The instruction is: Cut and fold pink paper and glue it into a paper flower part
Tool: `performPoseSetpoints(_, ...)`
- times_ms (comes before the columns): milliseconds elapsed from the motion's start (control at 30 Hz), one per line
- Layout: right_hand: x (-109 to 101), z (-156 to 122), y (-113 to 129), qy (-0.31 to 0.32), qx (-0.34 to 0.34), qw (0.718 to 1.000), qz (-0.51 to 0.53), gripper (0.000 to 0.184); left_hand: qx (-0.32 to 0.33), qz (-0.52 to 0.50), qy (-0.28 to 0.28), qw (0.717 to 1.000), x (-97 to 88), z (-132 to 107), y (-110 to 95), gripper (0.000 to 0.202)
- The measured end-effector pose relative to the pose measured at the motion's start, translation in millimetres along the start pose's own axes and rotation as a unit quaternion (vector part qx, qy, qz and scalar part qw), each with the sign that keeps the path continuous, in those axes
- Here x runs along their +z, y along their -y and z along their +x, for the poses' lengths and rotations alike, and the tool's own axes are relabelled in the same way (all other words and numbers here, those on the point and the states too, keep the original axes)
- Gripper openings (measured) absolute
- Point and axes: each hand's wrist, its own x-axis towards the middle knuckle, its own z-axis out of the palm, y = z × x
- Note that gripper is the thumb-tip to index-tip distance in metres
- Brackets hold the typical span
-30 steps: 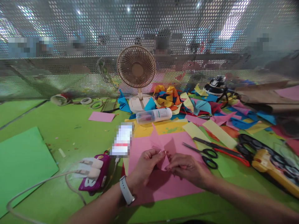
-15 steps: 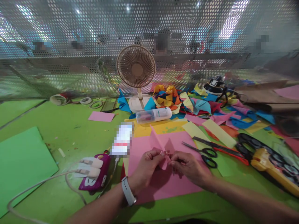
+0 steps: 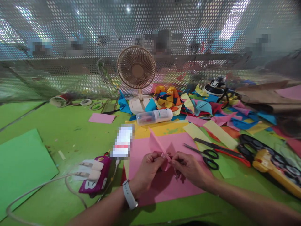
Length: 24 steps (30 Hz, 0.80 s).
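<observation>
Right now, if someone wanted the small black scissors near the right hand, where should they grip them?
Probably by the black finger loops, coming from the near right side. The small black scissors lie with those loops toward the right forearm, while the pointed blade end angles left and away.

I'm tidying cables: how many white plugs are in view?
2, side by side on the purple block: the farther plug and the nearer plug. More could be hidden under the paper pile.
</observation>
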Motion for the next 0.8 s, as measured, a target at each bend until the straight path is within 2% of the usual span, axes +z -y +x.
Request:
performPoseSetpoints(200,-1.1,0.3,-2.6,0.002,0.019,1.0,0.024,0.036,-0.02,-0.045,0.016,0.999,-0.6,-1.2,-1.4,0.026)
performPoseSetpoints(333,-1.7,0.0,-0.3,-0.001,0.023,1.0,0.021,0.038,-0.032,-0.063,-0.008,0.997,-0.7,-2.9,-1.7,0.021)
performPoseSetpoints(467,-2.0,0.2,4.5,-0.002,0.032,0.999,0.031,0.039,-0.023,-0.071,-0.001,0.997,-0.9,-3.4,-1.4,0.026)
performPoseSetpoints(633,-3.2,1.9,5.7,-0.001,0.041,0.999,0.031,0.041,-0.026,-0.05,-0.027,0.998,-2.6,-2.9,1.2,0.018)
performPoseSetpoints(800,-6.0,3.5,5.1,0.009,0.032,0.999,0.026,0.039,-0.006,-0.004,0.019,1.0,-3.0,-2.4,0.8,0.026)
